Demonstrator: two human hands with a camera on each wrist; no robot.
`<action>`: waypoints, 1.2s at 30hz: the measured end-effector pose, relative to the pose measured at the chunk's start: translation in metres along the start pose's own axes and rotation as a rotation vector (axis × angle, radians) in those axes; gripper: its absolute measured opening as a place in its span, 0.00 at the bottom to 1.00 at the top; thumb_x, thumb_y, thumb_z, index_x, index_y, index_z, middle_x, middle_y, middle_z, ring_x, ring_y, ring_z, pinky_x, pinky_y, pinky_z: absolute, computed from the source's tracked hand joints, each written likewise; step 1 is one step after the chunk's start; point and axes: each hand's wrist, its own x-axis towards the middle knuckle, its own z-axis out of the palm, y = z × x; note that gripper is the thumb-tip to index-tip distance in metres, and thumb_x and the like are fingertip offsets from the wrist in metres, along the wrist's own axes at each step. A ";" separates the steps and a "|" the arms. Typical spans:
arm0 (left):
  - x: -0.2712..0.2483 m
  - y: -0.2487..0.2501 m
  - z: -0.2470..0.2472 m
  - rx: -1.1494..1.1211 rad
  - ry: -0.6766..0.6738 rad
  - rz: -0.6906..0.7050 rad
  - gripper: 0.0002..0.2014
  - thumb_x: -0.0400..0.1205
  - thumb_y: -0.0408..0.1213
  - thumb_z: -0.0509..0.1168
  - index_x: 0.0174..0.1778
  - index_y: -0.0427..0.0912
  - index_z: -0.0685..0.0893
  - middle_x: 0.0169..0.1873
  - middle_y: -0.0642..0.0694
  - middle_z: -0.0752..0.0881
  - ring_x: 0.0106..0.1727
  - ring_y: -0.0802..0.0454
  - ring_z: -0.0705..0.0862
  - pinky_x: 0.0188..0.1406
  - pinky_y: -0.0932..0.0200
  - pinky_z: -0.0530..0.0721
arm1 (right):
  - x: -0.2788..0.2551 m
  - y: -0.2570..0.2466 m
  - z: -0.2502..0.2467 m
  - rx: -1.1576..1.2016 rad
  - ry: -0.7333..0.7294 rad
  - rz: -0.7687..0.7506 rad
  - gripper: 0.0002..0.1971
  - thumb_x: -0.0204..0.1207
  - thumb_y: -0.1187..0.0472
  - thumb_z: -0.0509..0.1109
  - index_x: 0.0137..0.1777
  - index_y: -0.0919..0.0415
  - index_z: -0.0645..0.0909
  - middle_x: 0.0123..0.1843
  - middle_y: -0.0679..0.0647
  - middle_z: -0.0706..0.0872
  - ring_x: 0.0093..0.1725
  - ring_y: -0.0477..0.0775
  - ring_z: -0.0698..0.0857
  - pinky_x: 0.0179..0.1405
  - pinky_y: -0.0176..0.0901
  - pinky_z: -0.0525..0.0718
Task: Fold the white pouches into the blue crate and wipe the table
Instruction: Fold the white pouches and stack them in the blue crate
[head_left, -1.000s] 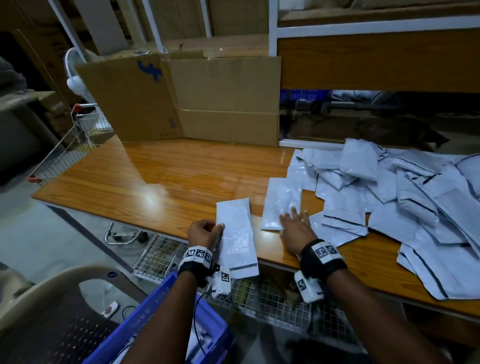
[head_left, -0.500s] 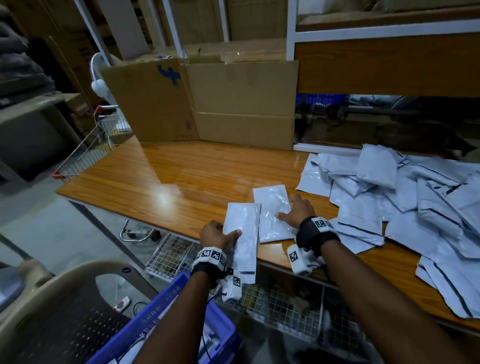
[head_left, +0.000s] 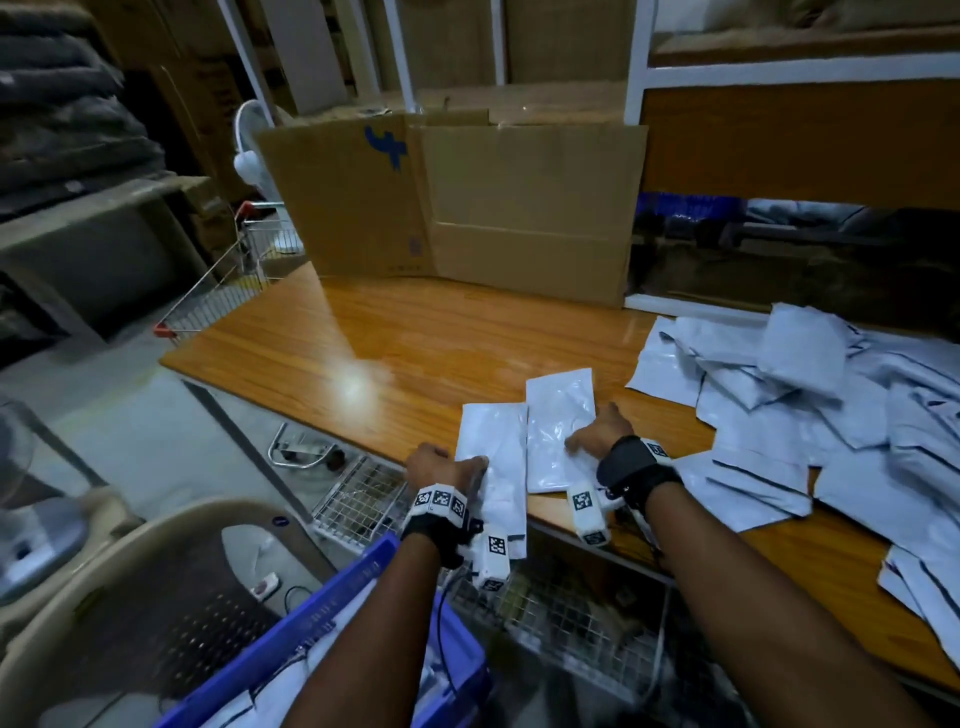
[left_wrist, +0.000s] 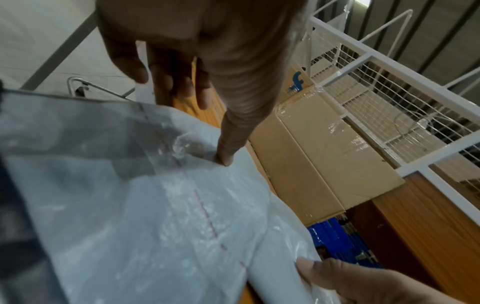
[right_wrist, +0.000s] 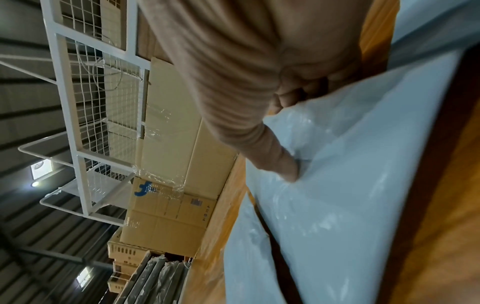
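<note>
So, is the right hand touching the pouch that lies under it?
Touching. In the right wrist view, the right hand presses its thumb into the pouch, denting the plastic; the head view agrees.

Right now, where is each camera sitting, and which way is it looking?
Head: worn on the head, looks forward and down at the wooden table; shows both forearms, left hand, right hand.
Left wrist: looks along the left hand at its folded pouch; the thumb presses it.
Right wrist: looks along the right hand at its flat pouch.
All views share the cardboard box with the blue logo.
</note>
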 end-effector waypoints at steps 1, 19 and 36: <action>0.001 -0.002 0.000 -0.019 0.038 -0.001 0.33 0.56 0.53 0.85 0.48 0.37 0.83 0.45 0.37 0.87 0.45 0.38 0.86 0.32 0.56 0.80 | 0.000 0.000 0.002 0.015 -0.001 -0.038 0.41 0.62 0.54 0.84 0.75 0.62 0.72 0.68 0.57 0.82 0.63 0.62 0.84 0.47 0.45 0.83; 0.020 -0.080 -0.080 -0.142 -0.186 -0.194 0.22 0.77 0.48 0.76 0.61 0.37 0.89 0.54 0.41 0.89 0.57 0.43 0.87 0.56 0.57 0.83 | -0.047 -0.048 0.096 -0.054 -0.099 -0.369 0.15 0.79 0.59 0.68 0.56 0.72 0.83 0.55 0.69 0.87 0.55 0.69 0.85 0.50 0.54 0.82; 0.027 -0.310 -0.186 -0.540 -0.013 -0.451 0.34 0.57 0.65 0.77 0.52 0.44 0.87 0.57 0.38 0.89 0.60 0.35 0.88 0.65 0.34 0.84 | -0.092 -0.090 0.245 -0.103 -0.316 -0.490 0.13 0.78 0.57 0.73 0.58 0.64 0.85 0.55 0.59 0.90 0.51 0.57 0.87 0.47 0.45 0.80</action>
